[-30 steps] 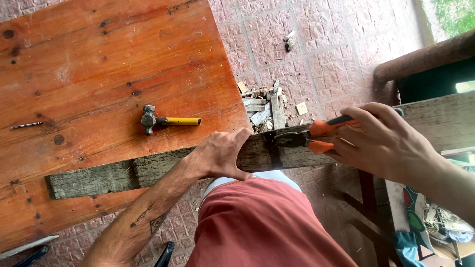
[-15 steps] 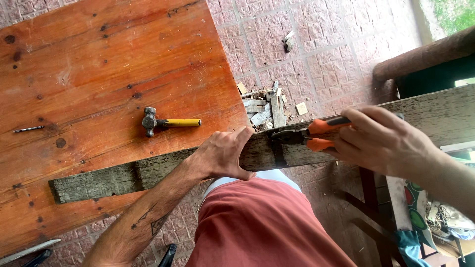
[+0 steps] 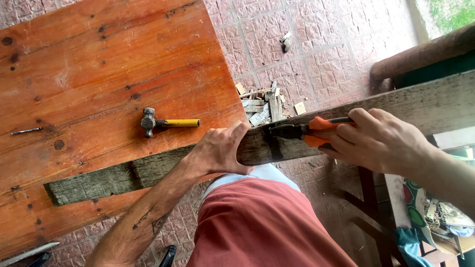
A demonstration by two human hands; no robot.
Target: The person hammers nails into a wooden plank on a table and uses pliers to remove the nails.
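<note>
The left hand (image 3: 220, 151) is pressing the weathered plank (image 3: 148, 170) against the bench's (image 3: 99, 59) near edge; the right hand (image 3: 381, 141) is clenching orange-handled pliers (image 3: 302, 132), which are biting the plank, best pulled straight and steady.

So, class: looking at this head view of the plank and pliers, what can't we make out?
- What the pliers grip: too small to tell.
- Plank far end: cut off by the right edge.
- Right hand palm and plier handles: hidden by fingers.
- Plank under the left hand: covered.

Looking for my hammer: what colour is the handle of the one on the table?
Yellow handle on the hammer, with a grey metal head; clearest in the head view.
</note>
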